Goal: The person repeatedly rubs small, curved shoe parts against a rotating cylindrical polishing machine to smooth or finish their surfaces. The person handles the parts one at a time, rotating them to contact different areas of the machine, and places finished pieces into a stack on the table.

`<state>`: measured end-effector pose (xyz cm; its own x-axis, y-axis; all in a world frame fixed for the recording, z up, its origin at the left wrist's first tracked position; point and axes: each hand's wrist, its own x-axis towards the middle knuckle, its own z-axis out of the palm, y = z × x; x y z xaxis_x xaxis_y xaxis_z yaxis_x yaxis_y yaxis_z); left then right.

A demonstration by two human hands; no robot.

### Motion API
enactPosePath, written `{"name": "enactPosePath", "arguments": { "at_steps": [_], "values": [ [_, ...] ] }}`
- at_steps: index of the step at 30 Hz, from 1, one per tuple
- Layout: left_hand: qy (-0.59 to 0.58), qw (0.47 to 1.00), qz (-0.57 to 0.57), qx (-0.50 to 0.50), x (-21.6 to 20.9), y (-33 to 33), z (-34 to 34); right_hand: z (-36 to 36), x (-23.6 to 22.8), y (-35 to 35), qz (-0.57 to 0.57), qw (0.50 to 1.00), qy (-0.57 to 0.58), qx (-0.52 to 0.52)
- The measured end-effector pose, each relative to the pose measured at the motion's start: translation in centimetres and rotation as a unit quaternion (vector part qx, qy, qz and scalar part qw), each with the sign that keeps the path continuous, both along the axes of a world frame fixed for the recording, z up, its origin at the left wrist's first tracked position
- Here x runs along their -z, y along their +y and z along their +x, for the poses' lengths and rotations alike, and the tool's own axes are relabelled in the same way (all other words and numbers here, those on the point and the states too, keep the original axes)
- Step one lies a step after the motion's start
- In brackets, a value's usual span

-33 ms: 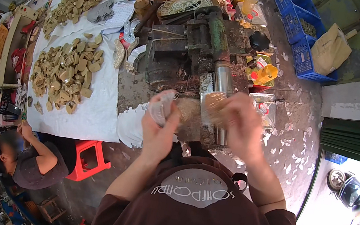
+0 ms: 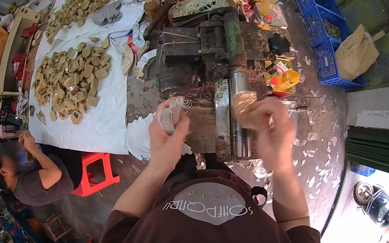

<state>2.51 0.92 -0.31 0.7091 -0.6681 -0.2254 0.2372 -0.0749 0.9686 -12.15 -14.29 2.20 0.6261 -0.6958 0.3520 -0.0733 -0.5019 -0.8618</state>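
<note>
My left hand [image 2: 164, 143] is closed round a pale, translucent ridged piece [image 2: 169, 117], with a thin coil of wire [image 2: 186, 103] showing at its top. To its right, my right hand [image 2: 278, 134] grips a tan, brush-like bundle [image 2: 244, 108], smeared by motion. That bundle is over the shiny steel column [image 2: 242, 86] of a worn green machine [image 2: 236, 36]. The two hands are apart. Fingers hide part of both held things.
Tan blocks [image 2: 72, 76] lie heaped on a white cloth [image 2: 112, 129] at left. A tray of pale cord [image 2: 200, 6] stands behind the machine. Blue crates [image 2: 338, 68] sit far right. A co-worker [image 2: 33, 177] sits lower left near a red stool [image 2: 94, 174]. White scraps litter the floor.
My right hand and its bundle have shifted right and slightly up. My left hand has moved a little left. A tan blur beside my left hand is no longer there.
</note>
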Motion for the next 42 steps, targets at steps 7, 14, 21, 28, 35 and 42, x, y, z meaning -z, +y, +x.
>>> {"name": "enactPosePath", "arguments": {
  "at_steps": [7,14,21,28,35,42],
  "values": [
    [-0.279,0.920,0.058,0.268,0.8,-0.9,-1.0,-4.6,1.7,-6.0,-0.087,0.935,0.338,-0.056],
    [-0.284,0.902,0.119,0.302,0.9,-1.9,-1.6,-2.2,2.8,-3.5,-0.118,0.965,0.236,0.006],
    [-0.408,0.885,0.190,0.117,2.9,5.3,5.1,-2.4,2.3,-3.6,-0.036,0.980,0.191,0.042],
    [-0.426,0.780,0.317,0.331,6.2,10.8,5.3,-1.4,2.0,-3.2,-0.045,0.986,0.153,0.038],
    [-0.200,0.949,0.088,0.226,1.2,5.7,4.8,0.5,0.3,0.6,-0.092,0.984,0.102,-0.116],
    [0.126,0.953,-0.247,0.122,-0.6,0.0,-1.2,3.2,1.3,4.9,-0.109,0.992,0.020,-0.053]
  ]
}}
